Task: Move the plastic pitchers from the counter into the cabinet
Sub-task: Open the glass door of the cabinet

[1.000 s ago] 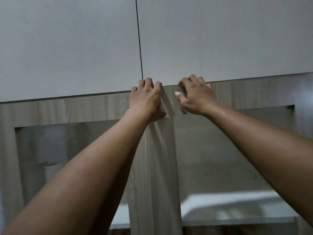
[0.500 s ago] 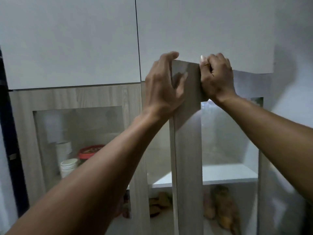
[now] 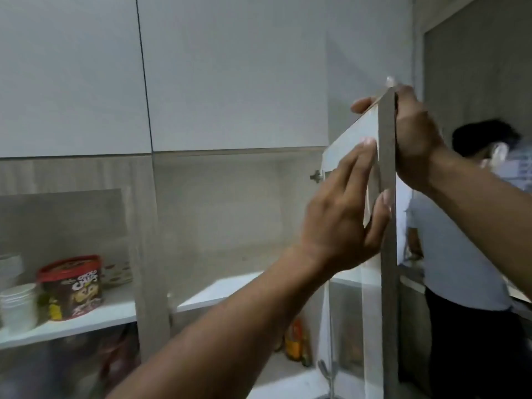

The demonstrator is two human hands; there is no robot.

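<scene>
The right cabinet door (image 3: 387,197), wood-framed with a glass pane, stands swung wide open, edge-on to me. My right hand (image 3: 414,139) grips its top corner from the outer side. My left hand (image 3: 342,220) presses flat against the inner face near the same edge, fingers spread. Behind the door the right cabinet bay shows a bare white shelf (image 3: 218,292). No plastic pitcher or counter is in view.
The left cabinet door (image 3: 72,226) is closed; behind its glass sit a red-lidded cereal tub (image 3: 72,286) and stacked white cups (image 3: 18,306). Bottles (image 3: 296,341) stand on the lower shelf. A person in a light shirt (image 3: 460,254) stands beyond the open door.
The right door has swung from closed to wide open, pulled rightward by both hands. My view has shifted right, revealing the shelf inside and the person behind.
</scene>
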